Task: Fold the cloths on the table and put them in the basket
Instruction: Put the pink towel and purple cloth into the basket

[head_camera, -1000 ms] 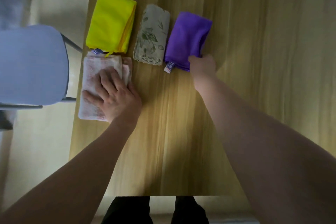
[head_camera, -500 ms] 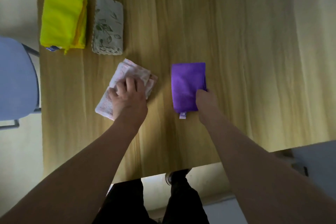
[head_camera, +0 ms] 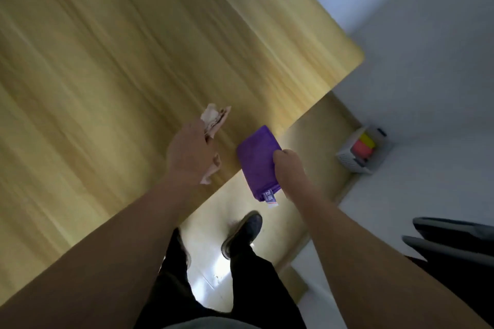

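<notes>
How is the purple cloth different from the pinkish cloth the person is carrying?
The folded purple cloth is a deep plain colour; the pale pinkish patterned cloth is light. The purple cloth shows a neat flat rectangle with a tag, held by the right hand, while the pinkish cloth is mostly hidden under the left hand, only its ends poking out. Both are folded and held, one in each hand.
</notes>
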Motion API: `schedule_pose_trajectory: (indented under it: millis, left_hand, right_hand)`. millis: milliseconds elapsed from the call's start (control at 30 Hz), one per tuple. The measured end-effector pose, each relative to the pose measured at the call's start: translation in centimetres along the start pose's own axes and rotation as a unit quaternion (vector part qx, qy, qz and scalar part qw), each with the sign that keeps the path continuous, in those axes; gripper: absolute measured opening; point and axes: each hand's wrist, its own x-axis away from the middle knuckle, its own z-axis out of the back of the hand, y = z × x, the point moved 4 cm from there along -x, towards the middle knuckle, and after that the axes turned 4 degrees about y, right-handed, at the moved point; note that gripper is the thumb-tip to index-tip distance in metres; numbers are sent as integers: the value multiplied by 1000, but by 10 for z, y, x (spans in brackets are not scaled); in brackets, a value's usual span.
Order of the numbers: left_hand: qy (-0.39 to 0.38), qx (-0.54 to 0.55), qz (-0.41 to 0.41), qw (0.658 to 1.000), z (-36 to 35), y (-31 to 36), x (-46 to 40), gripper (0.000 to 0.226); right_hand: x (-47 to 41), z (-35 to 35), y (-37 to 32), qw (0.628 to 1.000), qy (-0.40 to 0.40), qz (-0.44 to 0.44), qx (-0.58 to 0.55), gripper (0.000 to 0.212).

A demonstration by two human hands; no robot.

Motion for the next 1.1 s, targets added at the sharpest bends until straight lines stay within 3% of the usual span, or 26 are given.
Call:
schedule_pose_trajectory:
  millis: [67,133,333,467,633,833,1000,1100]
  left_hand:
    - [-58,46,9,997,-32,41,2,11]
    - [-101,80,54,990,-53,69,4,23]
    - [-151,-49,-118,980,-138,236,18,14]
    - [-184,-113,-184,959,-183,318,36,8]
    - [-237,-123,-232,935,-219,383,37,4]
    - [-301,-115,-251,913,-249,456,-12,19]
    - [-337,-146,-264,892,-280,522,-76,16]
    - [-350,-188,-265,879,-303,561,-107,31]
  right_hand:
    - [-11,47,25,999,26,-5,19,24]
    - [-18,78,45,999,29,-5,42,31]
    - [-54,215,133,996,56,-59,39,38]
    - [-62,279,164,998,50,-30,13,22]
    - [-84,322,174,994,10,-16,105,14]
    - [-127,365,148,991,-33,-12,132,35]
    - [-177,406,117,992,-15,-15,125,31]
    - [-205,428,104,992,-3,-27,120,30]
